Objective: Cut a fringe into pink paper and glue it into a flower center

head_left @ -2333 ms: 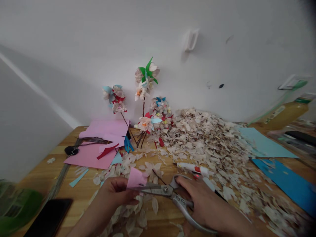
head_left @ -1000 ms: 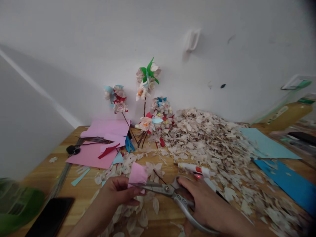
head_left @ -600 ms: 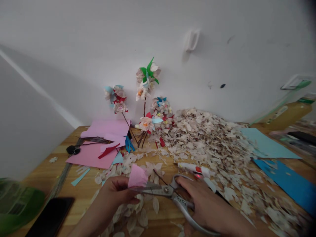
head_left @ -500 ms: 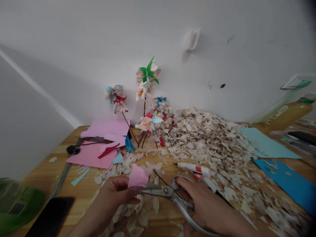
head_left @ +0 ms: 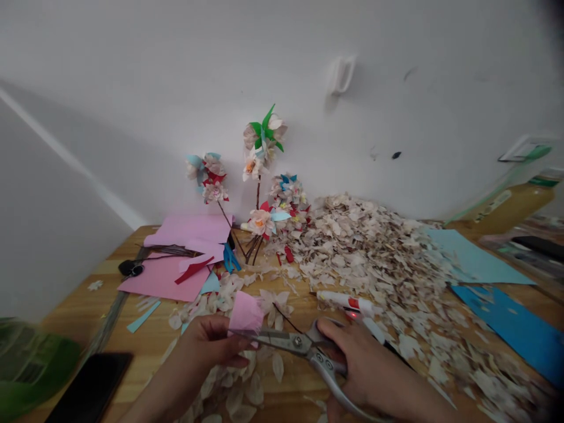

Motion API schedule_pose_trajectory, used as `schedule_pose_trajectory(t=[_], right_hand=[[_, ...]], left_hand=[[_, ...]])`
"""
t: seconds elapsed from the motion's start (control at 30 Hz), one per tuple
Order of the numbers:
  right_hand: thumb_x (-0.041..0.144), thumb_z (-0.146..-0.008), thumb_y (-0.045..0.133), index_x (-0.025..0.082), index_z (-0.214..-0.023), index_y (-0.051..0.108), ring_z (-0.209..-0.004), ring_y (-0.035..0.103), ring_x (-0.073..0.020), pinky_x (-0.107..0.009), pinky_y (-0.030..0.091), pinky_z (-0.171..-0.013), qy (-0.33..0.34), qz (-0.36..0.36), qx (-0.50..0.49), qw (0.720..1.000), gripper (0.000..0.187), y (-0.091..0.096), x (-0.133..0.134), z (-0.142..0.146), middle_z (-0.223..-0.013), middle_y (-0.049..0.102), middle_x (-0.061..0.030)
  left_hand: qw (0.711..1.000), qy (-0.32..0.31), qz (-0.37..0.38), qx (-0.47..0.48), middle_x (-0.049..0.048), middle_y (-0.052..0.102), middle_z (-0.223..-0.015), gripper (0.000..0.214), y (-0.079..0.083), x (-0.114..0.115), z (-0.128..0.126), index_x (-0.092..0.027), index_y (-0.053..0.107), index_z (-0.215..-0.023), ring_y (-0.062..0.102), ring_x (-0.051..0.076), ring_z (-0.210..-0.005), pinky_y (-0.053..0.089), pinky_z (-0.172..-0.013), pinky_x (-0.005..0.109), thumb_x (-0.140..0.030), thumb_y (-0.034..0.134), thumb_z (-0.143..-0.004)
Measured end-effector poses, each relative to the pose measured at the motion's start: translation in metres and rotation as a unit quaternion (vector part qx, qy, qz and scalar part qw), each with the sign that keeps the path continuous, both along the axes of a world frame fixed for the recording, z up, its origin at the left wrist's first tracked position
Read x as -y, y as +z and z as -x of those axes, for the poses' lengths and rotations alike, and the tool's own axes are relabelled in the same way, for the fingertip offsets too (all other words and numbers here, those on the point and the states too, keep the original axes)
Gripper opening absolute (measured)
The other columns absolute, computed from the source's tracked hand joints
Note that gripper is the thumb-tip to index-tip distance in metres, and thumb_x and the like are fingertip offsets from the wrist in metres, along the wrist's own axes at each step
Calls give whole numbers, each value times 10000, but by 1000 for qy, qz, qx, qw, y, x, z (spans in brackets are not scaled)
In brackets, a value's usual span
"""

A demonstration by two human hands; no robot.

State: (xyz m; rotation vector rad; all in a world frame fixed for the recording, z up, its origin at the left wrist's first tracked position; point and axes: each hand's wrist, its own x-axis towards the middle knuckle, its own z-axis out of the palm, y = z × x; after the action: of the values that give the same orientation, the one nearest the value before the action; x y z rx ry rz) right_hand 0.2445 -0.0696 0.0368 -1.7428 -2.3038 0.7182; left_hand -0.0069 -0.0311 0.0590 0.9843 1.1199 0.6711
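Currently | left hand (head_left: pixel 207 346) pinches pink paper (head_left: pixel 245 312) | right hand (head_left: pixel 365 358) grips scissors (head_left: pixel 296 342) at paper's edge

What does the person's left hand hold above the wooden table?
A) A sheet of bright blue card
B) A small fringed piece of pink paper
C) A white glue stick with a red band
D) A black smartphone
B. The left hand grips the small fringed piece of pink paper, while metal scissors in the right hand reach its lower edge.
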Motion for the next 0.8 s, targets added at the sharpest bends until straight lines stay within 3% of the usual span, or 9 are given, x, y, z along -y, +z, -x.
schedule_pose_trajectory(t=[0.23,0.6,0.8], right_hand=[[582,-505,712,239,-808,483,-702,498,-210,-255,340,-556,-8,29,-1,1000,511,-4,2,-3,-803,551,-14],[548,-525,730,228,-1009,470,-890,514,-266,-343,388,-751,10,9,-37,999,636,-2,-3,-6,-1005,567,-53],[555,-539,718,228,-945,482,-847,517,-259,-351,387,-733,16,4,-28,999,572,-1,-1,-2,-961,571,-45]], left_hand=[[1000,19,9,4,20,712,-634,214,6,2,-3,-181,732,-618,604,131,-615,488,-552,169,-330,817,-490],[999,14,-26,-21,19,723,-693,116,-7,-1,3,-201,741,-665,604,135,-644,480,-572,165,-271,744,-573],[999,24,-22,-30,14,716,-671,118,-5,1,1,-210,744,-657,597,135,-632,482,-570,168,-276,745,-559]])
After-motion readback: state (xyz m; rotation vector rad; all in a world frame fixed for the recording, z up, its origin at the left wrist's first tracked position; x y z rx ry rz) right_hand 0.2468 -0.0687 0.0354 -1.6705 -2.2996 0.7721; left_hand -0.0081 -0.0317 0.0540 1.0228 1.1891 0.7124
